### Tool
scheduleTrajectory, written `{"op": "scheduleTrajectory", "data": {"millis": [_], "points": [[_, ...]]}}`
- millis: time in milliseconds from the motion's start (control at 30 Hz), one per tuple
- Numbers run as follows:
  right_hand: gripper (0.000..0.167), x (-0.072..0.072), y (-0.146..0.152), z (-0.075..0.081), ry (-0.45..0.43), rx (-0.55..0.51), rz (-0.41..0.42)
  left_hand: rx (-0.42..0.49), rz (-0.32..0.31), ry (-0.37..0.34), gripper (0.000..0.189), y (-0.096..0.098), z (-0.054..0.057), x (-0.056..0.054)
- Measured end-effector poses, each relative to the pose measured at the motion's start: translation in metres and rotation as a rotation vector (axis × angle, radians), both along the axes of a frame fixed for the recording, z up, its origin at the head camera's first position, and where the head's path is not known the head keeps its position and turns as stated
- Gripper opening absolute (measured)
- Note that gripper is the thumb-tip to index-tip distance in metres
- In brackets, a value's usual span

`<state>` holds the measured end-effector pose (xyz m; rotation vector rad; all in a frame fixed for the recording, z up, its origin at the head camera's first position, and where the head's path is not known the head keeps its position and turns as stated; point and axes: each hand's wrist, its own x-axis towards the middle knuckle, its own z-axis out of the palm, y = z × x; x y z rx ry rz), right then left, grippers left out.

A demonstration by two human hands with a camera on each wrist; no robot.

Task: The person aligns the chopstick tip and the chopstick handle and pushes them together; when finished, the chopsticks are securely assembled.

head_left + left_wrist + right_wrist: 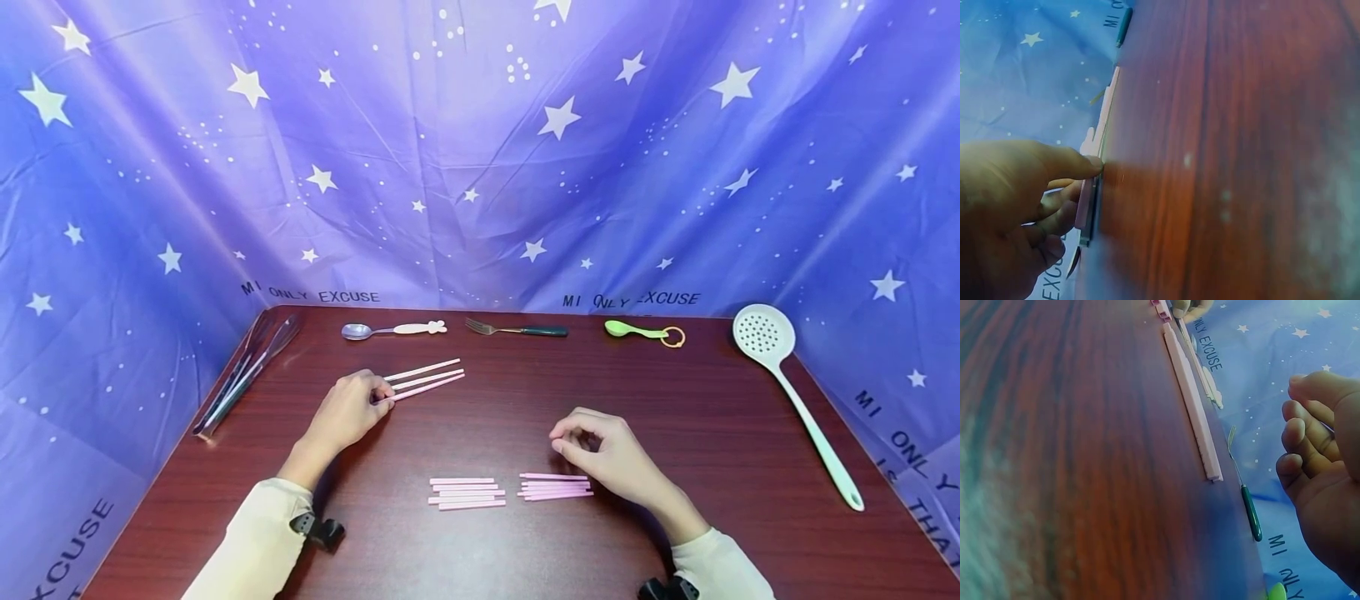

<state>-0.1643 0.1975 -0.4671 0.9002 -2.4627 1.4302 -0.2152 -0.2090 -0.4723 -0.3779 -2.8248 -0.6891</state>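
Dark red-brown table [517, 567], purple-blue star-print cloth [450, 125] behind and at both sides. Black capitals along the cloth's lower edge: lettering at back left [348, 297] reads MI ONLY EXCUSE; the same line at back right, broken by a fold. Lower left, EXCUSE, running up the slope. Right side, MI ONLY, then IS THA, rest cut off by the frame. Right wrist view repeats ONLY EXCUSE and MI ONLY.

Left hand [352, 407]: thumb and fingers pinch the left end of the nearest stick [431, 387], pink, lying in front of two paler sticks [427, 380]. All three point rightward, fanned slightly, left of table centre.

Right hand [607, 450]: raised near the pink bundle, fingers loosely bent, grasping nothing.

Nearer the person, two bundles side by side: pale pink [467, 493] left, deeper pink [557, 487] right, a gap between.

Back row, left to right: whisk [243, 383], spoon with white handle [393, 330], dark-green-handled fork [517, 330], small green spoon [637, 331] with orange ring, pale perforated skimmer [765, 335].
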Motion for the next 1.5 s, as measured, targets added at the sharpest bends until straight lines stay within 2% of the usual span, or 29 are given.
{"op": "scheduleTrajectory", "data": {"millis": [200, 600, 800, 867, 933, 1100, 1233, 1333, 1500], "points": [[0.014, 0.0, 0.0, -0.002, 0.0, -0.006, 0.003, 0.021, 0.046, 0.008, 0.007, 0.002, 0.0, -0.004], [0.015, 0.0, -0.001, -0.005, 0.001, -0.018, 0.043, 0.049, 0.029, 0.013, 0.008, 0.001, -0.004, -0.009], [0.013, 0.001, -0.002, -0.004, -0.011, 0.006, 0.047, 0.052, 0.021, 0.03, 0.01, 0.005, 0.002, -0.002], [0.013, 0.001, -0.002, -0.004, -0.015, 0.019, 0.046, 0.074, -0.001, 0.042, 0.011, 0.011, 0.005, 0.003], [0.013, 0.002, -0.002, -0.004, -0.022, 0.034, 0.043, 0.126, -0.044, 0.025, 0.012, 0.02, 0.008, 0.01], [0.013, 0.005, -0.001, -0.007, -0.062, 0.061, 0.053, 0.289, -0.23, -0.12, 0.012, 0.05, 0.011, 0.031], [0.011, 0.007, 0.0, -0.011, -0.105, 0.07, 0.077, 0.351, -0.327, -0.217, 0.011, 0.069, 0.01, 0.044], [0.01, 0.007, -0.001, -0.016, -0.125, 0.081, 0.08, 0.366, -0.352, -0.268, 0.011, 0.077, 0.008, 0.051], [0.012, 0.008, -0.002, -0.022, -0.148, 0.105, 0.074, 0.338, -0.365, -0.306, 0.011, 0.087, 0.0, 0.061]]}}
